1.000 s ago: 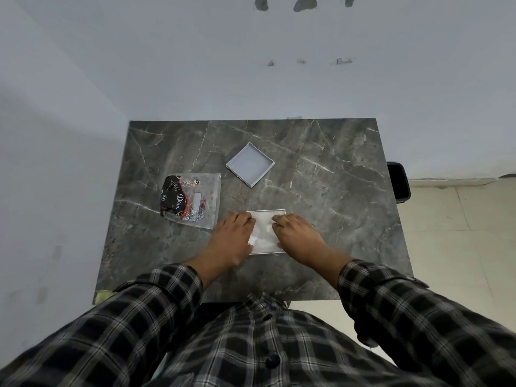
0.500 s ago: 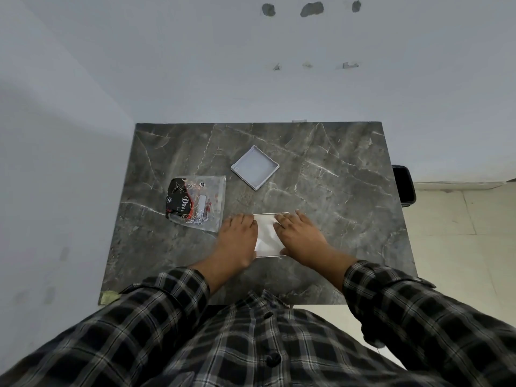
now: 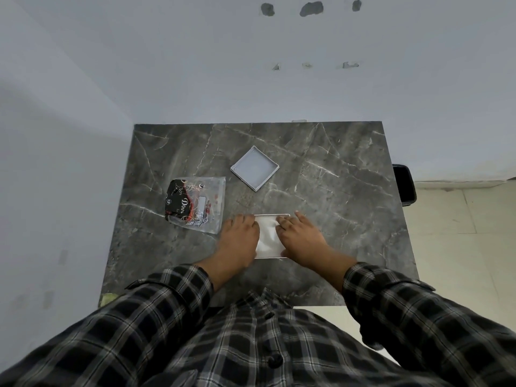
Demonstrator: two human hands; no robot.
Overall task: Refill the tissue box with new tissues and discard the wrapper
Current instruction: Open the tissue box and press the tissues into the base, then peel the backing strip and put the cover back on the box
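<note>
A shallow white tissue box (image 3: pixel 272 215) sits on the dark marble table (image 3: pixel 340 196) near its front edge, with white tissues (image 3: pixel 267 236) showing inside. My left hand (image 3: pixel 240 241) lies palm down over the box's left side. My right hand (image 3: pixel 301 238) lies palm down on the right side, fingers spread onto the tissues. Neither hand grips anything. The box's square grey lid (image 3: pixel 254 171) rests upside down farther back. The clear printed wrapper (image 3: pixel 195 203) lies flat and empty-looking to the left.
A black bin (image 3: pixel 405 185) stands on the floor beside the table's right edge. White walls close off the back and left. A greenish scrap (image 3: pixel 107 298) sticks at the table's front left corner.
Both hands stay on the box; the right fingers have spread a little farther over the tissues. The view has shifted slightly.
</note>
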